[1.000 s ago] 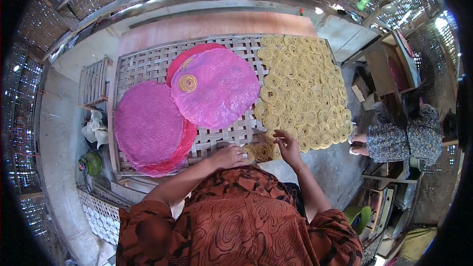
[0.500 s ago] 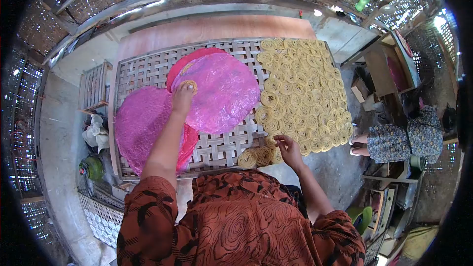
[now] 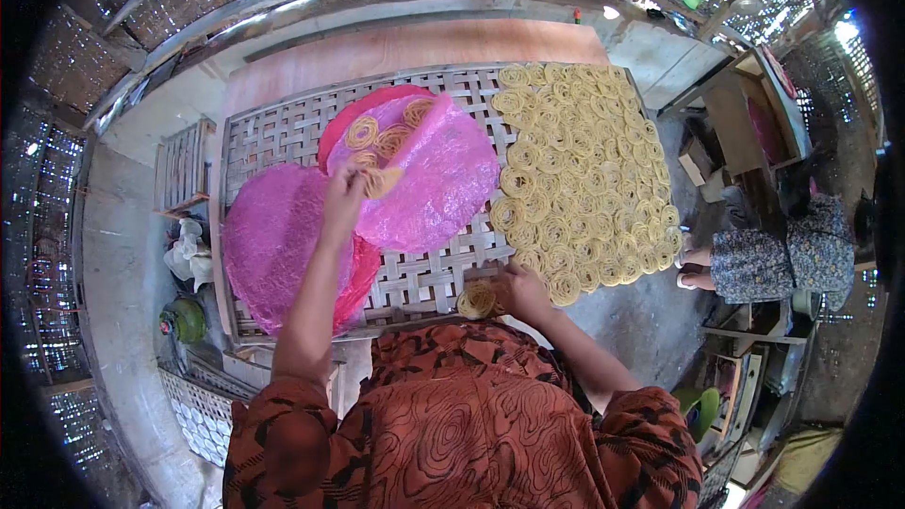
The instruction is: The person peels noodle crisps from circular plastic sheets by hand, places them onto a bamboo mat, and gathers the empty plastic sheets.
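My left hand is closed on a yellow noodle nest, held tilted above the far round pile. Beneath it, several noodle nests lie uncovered on a pink plastic sheet. Another glossy pink sheet is folded back to the right. Near the front edge of the woven bamboo tray, my right hand has its fingers bent over a nest that it mostly hides. Just left of those fingers rests another noodle nest. Rows of noodle nests cover the tray's right side.
A second round pink plastic bundle lies on the tray's left. A wooden board runs behind the tray. To the right, a person in a patterned garment stands near shelves. A green container sits at floor level on the left.
The far pile's top sheet has been folded back to the right, exposing nests. My left hand has lifted a nest. My right hand moved left and down onto the front nests.
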`<state>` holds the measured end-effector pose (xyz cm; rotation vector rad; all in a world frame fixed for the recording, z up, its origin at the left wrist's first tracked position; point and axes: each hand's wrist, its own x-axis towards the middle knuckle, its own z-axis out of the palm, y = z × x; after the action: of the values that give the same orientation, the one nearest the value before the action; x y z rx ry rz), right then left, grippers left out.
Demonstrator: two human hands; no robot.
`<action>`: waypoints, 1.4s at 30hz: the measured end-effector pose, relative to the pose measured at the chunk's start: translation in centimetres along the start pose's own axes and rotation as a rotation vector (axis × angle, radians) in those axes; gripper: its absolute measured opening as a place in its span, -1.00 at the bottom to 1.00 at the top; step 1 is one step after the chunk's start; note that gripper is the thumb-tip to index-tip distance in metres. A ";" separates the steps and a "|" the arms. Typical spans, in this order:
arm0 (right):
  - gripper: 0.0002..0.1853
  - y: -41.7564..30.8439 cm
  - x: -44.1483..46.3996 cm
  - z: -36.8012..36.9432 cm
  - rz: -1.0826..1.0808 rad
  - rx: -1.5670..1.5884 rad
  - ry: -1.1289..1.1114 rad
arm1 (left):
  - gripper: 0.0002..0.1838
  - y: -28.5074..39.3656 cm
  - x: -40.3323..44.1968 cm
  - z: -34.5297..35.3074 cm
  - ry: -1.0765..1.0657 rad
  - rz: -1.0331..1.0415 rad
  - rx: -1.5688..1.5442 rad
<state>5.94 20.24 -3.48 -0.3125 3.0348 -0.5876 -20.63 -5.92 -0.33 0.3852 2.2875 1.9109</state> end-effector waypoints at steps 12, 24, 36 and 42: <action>-0.75 -2.6 1.9 -0.1 0.284 0.623 -0.176 | -0.83 3.5 -6.1 -6.3 0.258 -0.225 -0.390; -0.64 -0.3 1.4 3.0 0.346 0.836 -0.141 | -0.84 0.2 -12.2 -0.9 -0.038 -0.465 -0.155; -0.49 -2.6 1.4 -0.5 -0.031 0.659 -0.067 | -0.52 -2.4 -15.7 11.0 -0.721 0.308 0.657; -0.56 0.0 -1.6 -3.8 0.270 0.975 -0.043 | -0.63 -2.5 -15.3 11.6 -0.878 0.250 0.630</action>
<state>7.19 21.96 0.04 0.1250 2.2916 -1.8173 -3.14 0.38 -5.85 1.3096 2.1441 0.7224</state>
